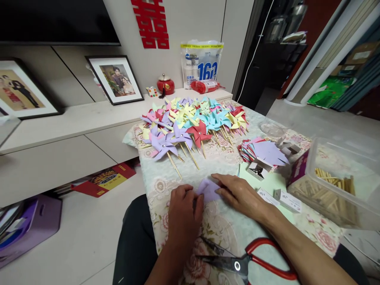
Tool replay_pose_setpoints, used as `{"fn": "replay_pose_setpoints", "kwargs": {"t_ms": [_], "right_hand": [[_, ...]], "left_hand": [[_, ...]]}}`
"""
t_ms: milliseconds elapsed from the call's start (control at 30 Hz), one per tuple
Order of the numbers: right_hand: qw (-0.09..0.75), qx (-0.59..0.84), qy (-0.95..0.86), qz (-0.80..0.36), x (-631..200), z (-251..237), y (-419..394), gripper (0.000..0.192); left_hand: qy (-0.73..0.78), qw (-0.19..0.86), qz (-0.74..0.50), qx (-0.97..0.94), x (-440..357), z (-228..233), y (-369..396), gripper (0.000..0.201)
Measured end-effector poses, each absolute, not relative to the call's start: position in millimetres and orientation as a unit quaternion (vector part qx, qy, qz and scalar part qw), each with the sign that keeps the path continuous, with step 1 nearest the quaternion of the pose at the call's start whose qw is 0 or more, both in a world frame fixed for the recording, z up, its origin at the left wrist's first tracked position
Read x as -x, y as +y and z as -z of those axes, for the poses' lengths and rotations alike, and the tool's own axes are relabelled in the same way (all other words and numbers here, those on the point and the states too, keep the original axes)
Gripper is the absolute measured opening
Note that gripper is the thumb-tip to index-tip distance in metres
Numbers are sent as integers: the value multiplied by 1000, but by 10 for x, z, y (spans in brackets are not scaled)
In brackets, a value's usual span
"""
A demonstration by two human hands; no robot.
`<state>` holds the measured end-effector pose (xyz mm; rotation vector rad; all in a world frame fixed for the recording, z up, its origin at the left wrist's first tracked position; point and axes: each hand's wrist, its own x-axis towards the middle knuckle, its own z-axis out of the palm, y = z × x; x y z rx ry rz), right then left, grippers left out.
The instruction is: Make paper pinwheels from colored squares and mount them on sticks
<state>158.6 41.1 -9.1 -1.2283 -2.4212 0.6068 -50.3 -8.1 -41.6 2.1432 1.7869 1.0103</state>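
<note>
Between my two hands is a piece of light purple paper, close to the flowered tablecloth. At its left edge my left hand is closed, thumb and fingers on the paper. My right hand pinches the paper's right side with thumb and fingers. Beneath my forearms lie red-handled scissors, blades spread apart and pointing left. Beyond my hands, a heap of paper pinwheels on wooden sticks covers the far part of the table, in purple, red, yellow, blue and pink.
To the right are a stack of cut coloured paper, an opened small box of dark metal pieces, closed white boxes and a clear plastic bin of wooden sticks. Behind the table runs a white cabinet with framed photos.
</note>
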Motion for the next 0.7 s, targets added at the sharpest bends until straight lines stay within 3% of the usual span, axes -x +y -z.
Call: {"fn": "replay_pose_setpoints", "kwargs": {"t_ms": [400,567,700], "right_hand": [[163,454,-858,-178,-1465,160,422,43],[174,441,-866,-160,-1466,162,425,34],[183,422,-874,-157,-1475,163,428,20]], "left_hand": [[617,31,-360,-699,479,494,-87,3],[595,-18,-365,-716,478,526,-89,31],[510,-55,-350,-784,452,515,-116,29]]}}
